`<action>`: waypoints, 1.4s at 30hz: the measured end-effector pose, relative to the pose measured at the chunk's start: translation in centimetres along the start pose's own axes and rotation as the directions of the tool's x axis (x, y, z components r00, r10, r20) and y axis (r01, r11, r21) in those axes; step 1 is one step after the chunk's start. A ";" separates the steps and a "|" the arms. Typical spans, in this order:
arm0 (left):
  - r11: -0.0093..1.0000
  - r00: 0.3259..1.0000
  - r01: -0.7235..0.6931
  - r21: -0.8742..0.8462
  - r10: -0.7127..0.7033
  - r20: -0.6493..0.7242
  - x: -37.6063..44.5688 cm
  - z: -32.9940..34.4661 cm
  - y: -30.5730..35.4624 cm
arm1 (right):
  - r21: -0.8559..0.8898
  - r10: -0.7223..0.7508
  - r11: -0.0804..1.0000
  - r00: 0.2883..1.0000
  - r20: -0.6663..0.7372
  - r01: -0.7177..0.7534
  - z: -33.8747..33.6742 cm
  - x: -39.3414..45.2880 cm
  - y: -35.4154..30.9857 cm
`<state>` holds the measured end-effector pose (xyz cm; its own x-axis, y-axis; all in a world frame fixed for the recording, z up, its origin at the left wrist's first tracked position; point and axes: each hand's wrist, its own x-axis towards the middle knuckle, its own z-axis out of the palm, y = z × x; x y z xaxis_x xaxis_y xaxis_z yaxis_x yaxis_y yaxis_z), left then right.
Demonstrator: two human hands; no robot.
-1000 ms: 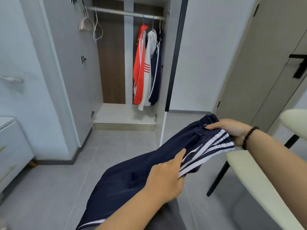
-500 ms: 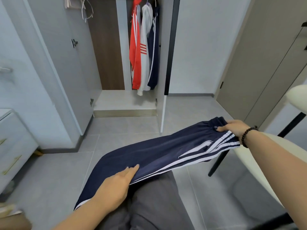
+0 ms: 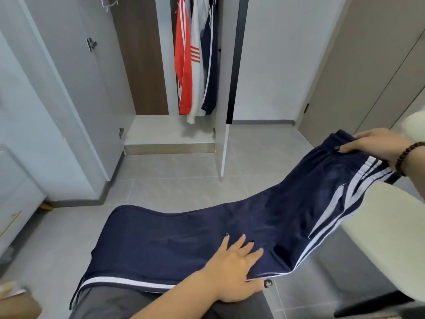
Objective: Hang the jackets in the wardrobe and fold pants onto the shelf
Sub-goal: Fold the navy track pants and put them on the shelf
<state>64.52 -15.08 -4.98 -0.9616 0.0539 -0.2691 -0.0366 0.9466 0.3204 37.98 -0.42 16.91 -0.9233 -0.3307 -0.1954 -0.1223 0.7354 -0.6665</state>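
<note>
Navy track pants [image 3: 184, 245] with white side stripes lie stretched across my lap. My left hand [image 3: 232, 270] lies flat on the middle of the pants, fingers spread and straight, thumb at the near edge. My right hand [image 3: 377, 146] holds the waistband end at the far right, raised above a cream chair seat [image 3: 379, 238]. In the open wardrobe [image 3: 170, 132] hang a red jacket [image 3: 182, 65], a white jacket [image 3: 197, 72] and a navy jacket [image 3: 210, 65].
The wardrobe's bottom shelf [image 3: 161, 132] is bare and low, straight ahead. Its open doors [image 3: 76, 88] stand on both sides. Empty hangers [image 3: 110, 2] hang at the top left. A drawer unit [image 3: 16, 203] stands at the left. Grey tiled floor [image 3: 184, 180] lies between.
My left hand slid right along the pants and now lies flat on their middle. The pants have spread wider over my lap. The view tilted further down.
</note>
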 end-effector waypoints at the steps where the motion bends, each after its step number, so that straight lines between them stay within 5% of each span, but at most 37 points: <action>1: 1.000 1.000 -0.001 -0.019 0.001 0.014 -0.2 0.2 -0.5 | -0.011 -0.024 1.000 1.000 0.016 0.024 0.7 -0.3 -1.1; 7: 0.933 0.948 0.292 -0.209 -0.311 -0.066 -3.0 -1.1 -6.0 | -0.024 -0.159 0.986 0.980 0.123 0.163 5.5 -2.4 -7.6; 10: 0.791 0.770 0.586 -0.175 -0.611 -0.184 -6.0 -1.3 -10.2 | 0.106 -0.213 0.975 0.964 0.162 0.197 8.1 -3.7 -9.7; 13: 0.568 0.546 0.758 -0.320 -0.822 -0.164 -9.5 -0.7 -13.2 | 0.242 -0.241 0.953 0.940 0.240 0.182 11.3 -4.8 -11.2; 16: 0.487 0.481 0.657 -0.576 -0.859 -0.177 -12.5 0.0 -15.0 | 0.327 -0.261 0.933 0.911 0.319 0.153 15.0 -6.1 -12.7; 20: 0.273 0.442 0.292 -0.917 -0.888 -0.124 -14.5 0.0 -16.6 | 0.387 -0.263 0.918 0.857 0.442 0.082 19.9 -7.7 -14.7; 25: -0.372 0.460 0.036 -0.927 -0.817 0.346 -16.1 2.3 -20.2 | 0.430 -0.250 0.903 0.811 0.529 -0.003 26.3 -9.7 -15.9; 28: -0.615 0.426 -0.033 -0.787 -0.721 0.546 -16.7 4.0 -21.9 | 0.434 -0.265 0.901 0.818 0.510 0.021 30.6 -11.4 -15.9; 34: -0.794 0.529 -0.103 -0.599 -0.554 0.643 -15.6 6.9 -23.7 | 0.384 -0.284 0.919 0.828 0.484 0.090 37.3 -13.2 -16.1; 42: -0.849 0.482 -0.292 -0.440 -0.528 0.699 -16.0 9.2 -26.5 | 0.306 -0.191 0.952 0.778 0.599 -0.002 39.7 -12.3 -16.1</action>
<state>83.35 -38.05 -17.52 -0.2539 -0.2519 -0.9339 0.1925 -0.9594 0.2064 65.76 -31.75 1.47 -0.4767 -0.7516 -0.4559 -0.0029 0.5200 -0.8542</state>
